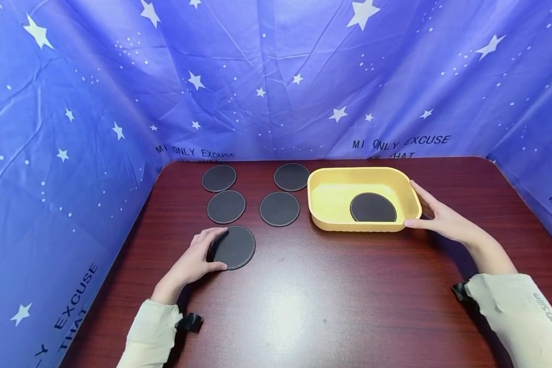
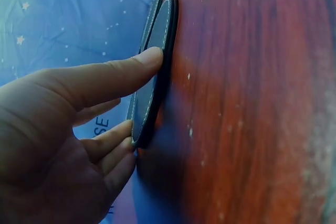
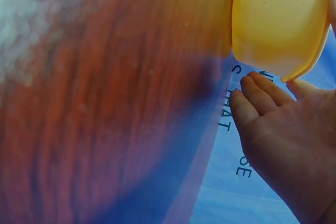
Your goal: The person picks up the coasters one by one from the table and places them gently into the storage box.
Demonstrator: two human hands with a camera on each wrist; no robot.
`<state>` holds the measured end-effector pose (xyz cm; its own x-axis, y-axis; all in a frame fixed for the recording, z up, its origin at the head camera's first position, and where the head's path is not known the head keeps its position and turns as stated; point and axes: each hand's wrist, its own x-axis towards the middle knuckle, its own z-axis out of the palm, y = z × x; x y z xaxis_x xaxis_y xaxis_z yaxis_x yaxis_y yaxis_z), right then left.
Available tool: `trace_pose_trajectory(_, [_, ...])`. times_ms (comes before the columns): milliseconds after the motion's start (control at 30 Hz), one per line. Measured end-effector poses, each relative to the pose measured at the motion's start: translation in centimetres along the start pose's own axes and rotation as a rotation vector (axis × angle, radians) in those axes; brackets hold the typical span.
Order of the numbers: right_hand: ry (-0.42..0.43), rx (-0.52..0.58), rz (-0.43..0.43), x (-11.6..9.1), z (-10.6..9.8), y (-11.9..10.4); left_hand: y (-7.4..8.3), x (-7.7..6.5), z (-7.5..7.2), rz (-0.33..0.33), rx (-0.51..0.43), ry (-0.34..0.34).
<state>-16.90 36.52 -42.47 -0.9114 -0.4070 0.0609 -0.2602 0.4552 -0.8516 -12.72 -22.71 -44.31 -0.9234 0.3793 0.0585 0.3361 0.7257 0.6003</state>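
My left hand [image 1: 195, 258] pinches a round black coaster [image 1: 235, 248] by its edges, thumb at the near side and fingers at the far left. In the left wrist view, the thumb lies on the light-stitched rim of this coaster [image 2: 152, 85]; whether it is off the table cannot be told. At the right, my right hand [image 1: 446, 220] grips the end of a yellow rectangular container [image 1: 340, 226], thumb at the front corner and index finger at the back one. Inside the container lies another black coaster [image 1: 372, 208]. The right wrist view shows the other fingers below the container's end [image 3: 281, 30].
Left of the container, several black coasters lie flat in two columns, including a far-left one [image 1: 219, 178] and one near the container [image 1: 279, 209]. The glossy reddish-brown table [image 1: 331, 296] reaches a blue star-patterned cloth [image 1: 267, 117] at the back and sides.
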Motion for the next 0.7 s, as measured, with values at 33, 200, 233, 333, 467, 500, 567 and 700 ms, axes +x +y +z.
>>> trace_pose_trajectory(33, [-0.001,0.0,-0.002,0.0,0.0,0.0,0.1,0.0,0.0,-0.002,0.009,-0.001])
trace_pose_trajectory(200, [-0.007,0.006,-0.016,0.1,0.0,0.0,0.5,0.3,0.3,-0.013,0.018,0.003])
trace_pose_trajectory(233, [-0.006,0.008,-0.019,0.1,0.0,0.0,0.6,0.3,0.4,-0.01,0.015,0.008])
trace_pose_trajectory(333, [-0.006,0.009,-0.023,0.1,0.0,0.0,0.8,0.5,0.5,0.001,0.001,0.025])
trace_pose_trajectory(467, [-0.008,0.012,-0.02,0.0,0.0,0.0,0.9,0.7,0.7,0.01,0.002,0.062])
trace_pose_trajectory(500, [-0.008,0.014,-0.019,0.0,0.0,0.0,1.0,0.8,0.7,0.005,0.009,0.072])
trace_pose_trajectory(567, [-0.007,0.015,-0.016,0.0,0.0,0.0,1.0,0.9,0.8,-0.011,0.012,0.088])
trace_pose_trajectory(700, [-0.006,0.015,-0.016,0.0,0.1,-0.1,1.2,1.2,0.8,-0.072,-0.05,0.093])
